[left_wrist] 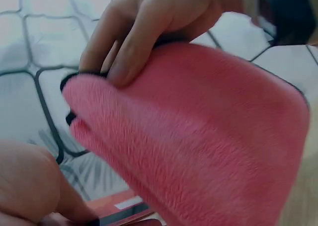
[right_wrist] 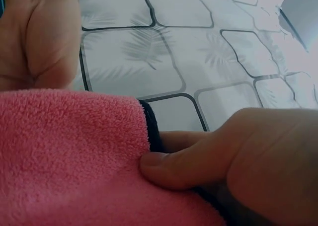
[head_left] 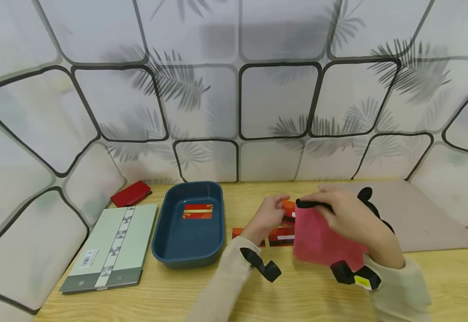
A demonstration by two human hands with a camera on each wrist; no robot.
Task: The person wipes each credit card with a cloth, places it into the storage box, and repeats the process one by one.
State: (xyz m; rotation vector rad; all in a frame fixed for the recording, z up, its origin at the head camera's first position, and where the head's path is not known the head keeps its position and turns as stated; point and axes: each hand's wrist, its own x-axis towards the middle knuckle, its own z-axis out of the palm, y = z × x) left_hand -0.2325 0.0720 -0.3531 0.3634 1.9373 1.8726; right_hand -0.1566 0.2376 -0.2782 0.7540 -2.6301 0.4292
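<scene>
A pink cloth with black trim hangs folded from the right hand, its thumb on one face and fingers over the trimmed edge in a close pinch. The cloth's left edge stands just beside the left hand and hides part of the red card there; whether cloth and card touch I cannot tell. The left hand curls round that card's left end, thumb and fingers drawn close on it.

Just nearer than the left grip, two more red cards lie side by side, the left one partly behind the wrist, the right one reaching the cloth's edge. Left of this grip, a strip of wooden table separates it from a blue tray, whose raised rim surrounds one red-and-gold card. Farther left lie a pale green folder, close to the tray's wall, and a red wallet beyond it. Right of the right grip spreads a greyish mat; on the near side, wood stretches between the two sleeves. A patterned curtain rises behind both grips, bounding the table's far edge
</scene>
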